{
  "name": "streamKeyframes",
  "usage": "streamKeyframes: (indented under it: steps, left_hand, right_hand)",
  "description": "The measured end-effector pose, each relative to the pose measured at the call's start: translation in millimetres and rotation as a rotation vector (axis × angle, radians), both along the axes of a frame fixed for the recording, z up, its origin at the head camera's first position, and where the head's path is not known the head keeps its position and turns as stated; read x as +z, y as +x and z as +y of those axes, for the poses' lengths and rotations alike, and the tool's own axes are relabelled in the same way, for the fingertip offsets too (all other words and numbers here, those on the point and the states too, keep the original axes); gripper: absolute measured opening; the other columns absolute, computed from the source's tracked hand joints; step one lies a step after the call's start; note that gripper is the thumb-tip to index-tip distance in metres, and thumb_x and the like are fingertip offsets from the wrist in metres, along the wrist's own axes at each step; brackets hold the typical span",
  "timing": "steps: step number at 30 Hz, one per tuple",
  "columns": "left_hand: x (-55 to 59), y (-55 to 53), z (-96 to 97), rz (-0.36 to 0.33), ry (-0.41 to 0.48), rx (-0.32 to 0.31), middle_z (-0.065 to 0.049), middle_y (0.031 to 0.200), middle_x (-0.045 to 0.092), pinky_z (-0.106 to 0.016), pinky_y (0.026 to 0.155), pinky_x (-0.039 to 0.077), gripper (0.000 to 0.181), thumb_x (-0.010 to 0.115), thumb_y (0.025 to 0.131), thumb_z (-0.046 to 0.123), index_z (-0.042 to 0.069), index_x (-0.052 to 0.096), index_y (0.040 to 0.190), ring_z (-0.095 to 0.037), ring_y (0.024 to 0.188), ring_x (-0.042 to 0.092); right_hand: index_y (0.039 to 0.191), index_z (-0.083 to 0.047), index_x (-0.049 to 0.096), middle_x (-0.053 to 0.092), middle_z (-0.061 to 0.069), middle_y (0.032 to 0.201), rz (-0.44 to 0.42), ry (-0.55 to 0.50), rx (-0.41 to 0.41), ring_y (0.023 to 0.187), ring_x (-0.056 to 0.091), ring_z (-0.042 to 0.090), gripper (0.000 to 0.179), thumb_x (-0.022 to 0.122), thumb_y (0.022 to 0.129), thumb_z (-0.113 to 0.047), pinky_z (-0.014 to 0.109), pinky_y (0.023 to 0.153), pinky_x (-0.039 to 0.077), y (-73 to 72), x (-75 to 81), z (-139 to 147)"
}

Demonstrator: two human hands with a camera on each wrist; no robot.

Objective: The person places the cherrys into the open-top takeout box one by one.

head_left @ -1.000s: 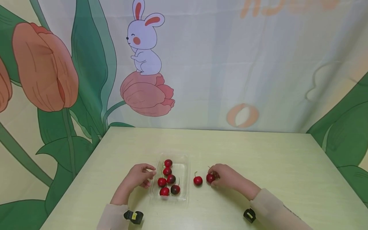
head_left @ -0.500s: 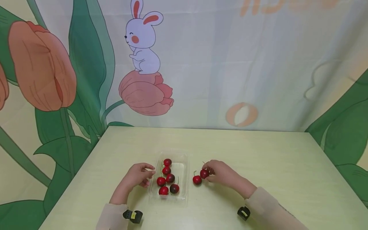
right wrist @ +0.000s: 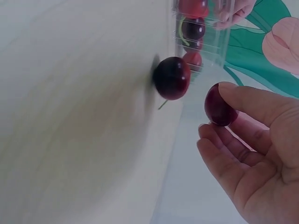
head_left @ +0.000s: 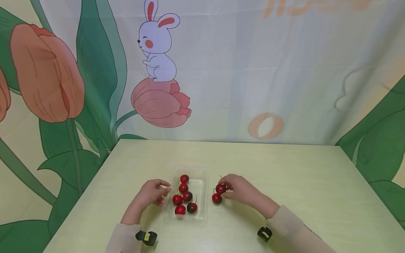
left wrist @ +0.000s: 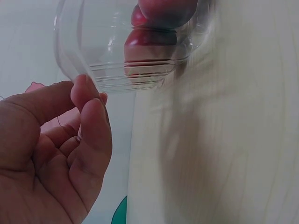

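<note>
A clear plastic container (head_left: 201, 211) stands on the table with several red and dark red cherries (head_left: 177, 200) inside. My left hand (head_left: 152, 193) pinches its left rim between thumb and finger; the left wrist view shows the fingertips on the container's edge (left wrist: 70, 60). My right hand (head_left: 242, 189) holds a dark red cherry (right wrist: 218, 105) between thumb and fingers, raised off the table in the right wrist view. Another cherry (head_left: 216, 198) with a stem lies on the table, between the container and my right hand.
The pale table (head_left: 278, 168) ends at a printed cloth backdrop (head_left: 221, 70) with tulips and a rabbit. A black strap device (head_left: 147, 238) sits at the left wrist and another black device (head_left: 264, 233) at the right.
My right hand has moved left with its cherry, from beside the loose cherry to just above and behind it. My left hand and the container stay in place.
</note>
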State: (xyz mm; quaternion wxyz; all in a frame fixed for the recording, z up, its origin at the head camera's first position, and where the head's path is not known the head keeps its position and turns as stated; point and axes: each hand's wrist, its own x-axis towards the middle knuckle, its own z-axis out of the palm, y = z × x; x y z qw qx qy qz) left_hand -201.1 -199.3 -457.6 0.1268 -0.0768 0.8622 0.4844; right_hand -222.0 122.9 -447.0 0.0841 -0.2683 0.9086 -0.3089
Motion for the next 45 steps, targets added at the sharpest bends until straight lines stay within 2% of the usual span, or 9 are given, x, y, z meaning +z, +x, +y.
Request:
streamKeyframes:
  steps: [8, 17, 24, 36, 41, 45]
  left_hand:
    - [0.0, -0.1, -0.4, -0.005, -0.011, 0.001, -0.012, 0.086, 0.068, -0.026, 0.055, 0.058, 0.028, 0.065, 0.1, 0.014, -0.004, 0.065, 0.122, -0.014, 0.054, 0.059]
    - [-0.4, -0.4, 0.1, -0.014, -0.014, 0.007, -0.012, 0.087, 0.069, -0.025, 0.055, 0.058, 0.028, 0.065, 0.1, 0.014, -0.003, 0.065, 0.122, -0.014, 0.055, 0.06]
    - [-1.7, -0.7, -0.3, -0.009, -0.015, 0.01, -0.013, 0.088, 0.069, -0.025, 0.056, 0.058, 0.027, 0.065, 0.099, 0.014, -0.003, 0.065, 0.121, -0.015, 0.056, 0.061]
    - [-0.1, -1.4, -1.3, -0.022, -0.005, -0.017, -0.012, 0.088, 0.069, -0.022, 0.056, 0.058, 0.029, 0.065, 0.1, 0.015, -0.004, 0.064, 0.122, -0.012, 0.056, 0.061]
    - [-1.1, -0.9, -0.9, -0.016, -0.01, 0.006, -0.013, 0.089, 0.07, -0.024, 0.056, 0.058, 0.027, 0.066, 0.099, 0.014, -0.002, 0.065, 0.121, -0.014, 0.056, 0.061]
    - [-2.1, -1.3, -1.2, -0.016, -0.018, 0.009, -0.013, 0.089, 0.07, -0.025, 0.056, 0.058, 0.027, 0.066, 0.099, 0.014, -0.002, 0.065, 0.121, -0.015, 0.055, 0.061]
  right_hand:
    - [0.114, -0.003, 0.07, 0.07, 0.005, 0.103, -0.002, -0.003, 0.001, 0.094, 0.065, 0.019, 0.03, 0.08, 0.087, -0.01, 0.033, 0.084, 0.059, 0.1, 11.0, -11]
    - [0.114, -0.002, 0.07, 0.071, 0.006, 0.103, 0.006, -0.007, 0.036, 0.094, 0.067, 0.022, 0.029, 0.079, 0.087, -0.009, 0.029, 0.082, 0.057, -2.0, 18.2, -24]
    - [0.114, -0.005, 0.071, 0.072, 0.006, 0.105, 0.01, 0.018, 0.054, 0.095, 0.066, 0.018, 0.028, 0.079, 0.088, -0.01, 0.029, 0.083, 0.057, -2.5, 22.2, -36]
    - [0.116, -0.003, 0.07, 0.073, 0.008, 0.106, -0.005, 0.008, 0.097, 0.096, 0.068, 0.021, 0.03, 0.079, 0.088, -0.008, 0.037, 0.088, 0.06, -4.4, 20.9, -57]
    - [0.117, -0.003, 0.07, 0.073, 0.009, 0.106, -0.036, -0.006, 0.119, 0.098, 0.068, 0.023, 0.03, 0.078, 0.088, -0.008, 0.041, 0.09, 0.06, -5.4, 20.1, -66]
    - [0.116, -0.004, 0.07, 0.074, 0.008, 0.108, -0.058, 0.008, 0.139, 0.1, 0.069, 0.024, 0.03, 0.078, 0.088, -0.008, 0.04, 0.092, 0.06, -8.7, 16.9, -72]
